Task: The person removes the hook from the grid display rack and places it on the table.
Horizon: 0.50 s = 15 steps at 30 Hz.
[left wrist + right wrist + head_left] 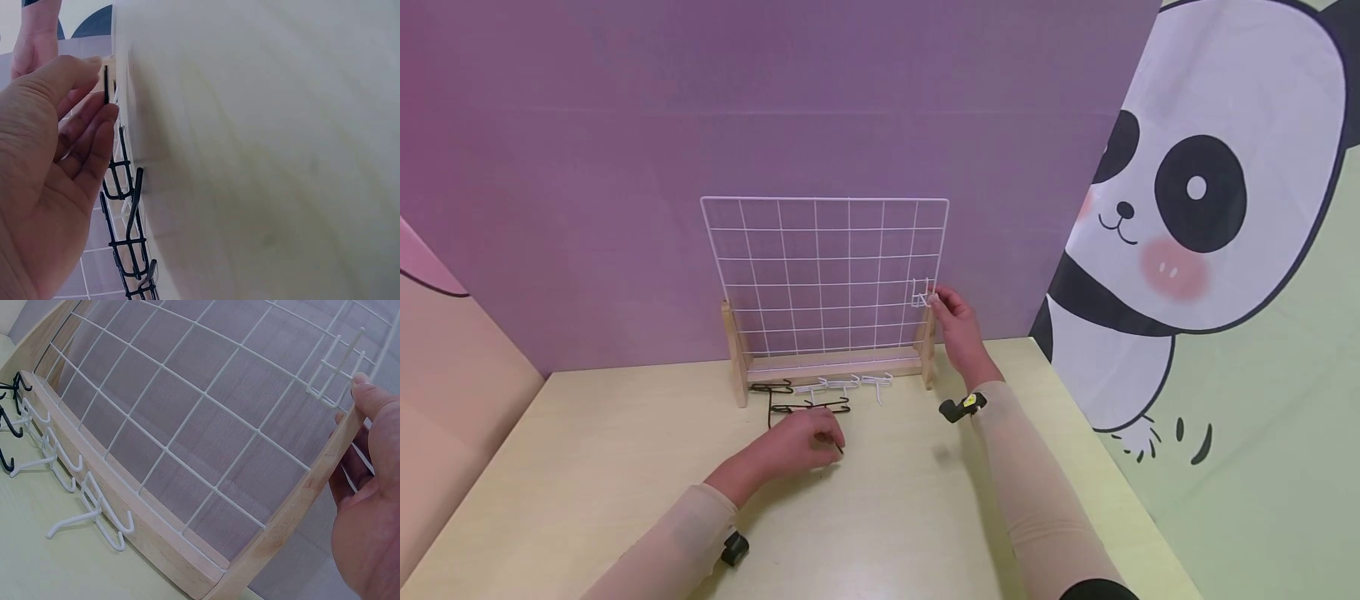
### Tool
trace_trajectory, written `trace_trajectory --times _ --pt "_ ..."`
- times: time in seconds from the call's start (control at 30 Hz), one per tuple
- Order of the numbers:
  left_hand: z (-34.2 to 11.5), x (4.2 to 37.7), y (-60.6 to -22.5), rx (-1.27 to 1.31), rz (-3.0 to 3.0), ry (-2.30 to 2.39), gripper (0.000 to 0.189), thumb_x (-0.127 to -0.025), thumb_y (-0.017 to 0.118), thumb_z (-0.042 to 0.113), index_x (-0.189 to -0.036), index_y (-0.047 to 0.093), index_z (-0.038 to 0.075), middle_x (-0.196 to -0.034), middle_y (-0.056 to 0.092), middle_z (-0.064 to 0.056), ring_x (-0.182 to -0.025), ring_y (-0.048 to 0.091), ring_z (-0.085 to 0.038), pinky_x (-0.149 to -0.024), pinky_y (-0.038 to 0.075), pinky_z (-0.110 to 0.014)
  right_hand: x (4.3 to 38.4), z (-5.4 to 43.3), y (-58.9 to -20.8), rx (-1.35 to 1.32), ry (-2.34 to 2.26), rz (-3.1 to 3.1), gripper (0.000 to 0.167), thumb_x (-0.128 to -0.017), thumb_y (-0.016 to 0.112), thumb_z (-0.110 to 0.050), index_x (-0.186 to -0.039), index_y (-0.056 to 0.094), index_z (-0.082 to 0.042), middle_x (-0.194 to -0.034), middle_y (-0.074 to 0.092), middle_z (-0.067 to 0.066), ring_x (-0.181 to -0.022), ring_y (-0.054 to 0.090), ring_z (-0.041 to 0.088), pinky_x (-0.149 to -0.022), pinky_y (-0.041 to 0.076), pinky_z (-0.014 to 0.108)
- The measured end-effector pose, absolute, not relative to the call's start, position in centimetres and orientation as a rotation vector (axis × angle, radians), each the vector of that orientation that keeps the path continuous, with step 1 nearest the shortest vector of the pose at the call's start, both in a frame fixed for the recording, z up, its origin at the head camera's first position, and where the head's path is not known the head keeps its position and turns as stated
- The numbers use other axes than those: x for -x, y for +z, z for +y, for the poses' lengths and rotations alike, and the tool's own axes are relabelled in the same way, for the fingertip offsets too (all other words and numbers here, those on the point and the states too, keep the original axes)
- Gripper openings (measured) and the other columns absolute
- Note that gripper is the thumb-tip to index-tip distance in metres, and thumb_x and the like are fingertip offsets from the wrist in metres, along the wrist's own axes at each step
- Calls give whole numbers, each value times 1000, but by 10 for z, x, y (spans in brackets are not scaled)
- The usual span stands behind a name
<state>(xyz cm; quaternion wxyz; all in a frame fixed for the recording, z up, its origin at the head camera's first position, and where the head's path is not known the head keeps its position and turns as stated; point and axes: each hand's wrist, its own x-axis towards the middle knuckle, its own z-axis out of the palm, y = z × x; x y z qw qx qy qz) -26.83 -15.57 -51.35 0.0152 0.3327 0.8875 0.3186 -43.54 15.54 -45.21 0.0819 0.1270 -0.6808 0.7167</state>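
Note:
A white wire grid rack (832, 283) stands upright in a wooden base (835, 362). A white wire hook (337, 372) sits on the grid near its right edge. My right hand (957, 327) pinches at that hook's right side, thumb in front and the other fingers behind the grid's edge, partly hidden by the wooden upright (300, 512). My left hand (797, 446) is low over the table before the rack. Its thumb and fingertips hold a thin black wire piece (106, 84), apparently a black hook mostly hidden by the hand.
Black wire hooks (808, 408) lie on the table (625, 467) in front of the base, just beyond my left hand. Several white wire hooks (94, 512) lie beside them along the base. A purple backdrop (625, 167) rises behind the rack; a panda-printed wall (1225, 333) is at the right.

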Motion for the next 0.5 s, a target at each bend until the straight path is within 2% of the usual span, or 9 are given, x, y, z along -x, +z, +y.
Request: trace_trajectory --times 0.5 --pt "-155 266 -512 -1066 2745 976 13 -94 88 10 -104 81 15 -104 72 7 -98 68 -17 -91 60 -39 438 155 -454 -386 2168 -1999 35 -115 63 -16 -146 64 0 -133 69 2 -127 60 16 -121 45 38"
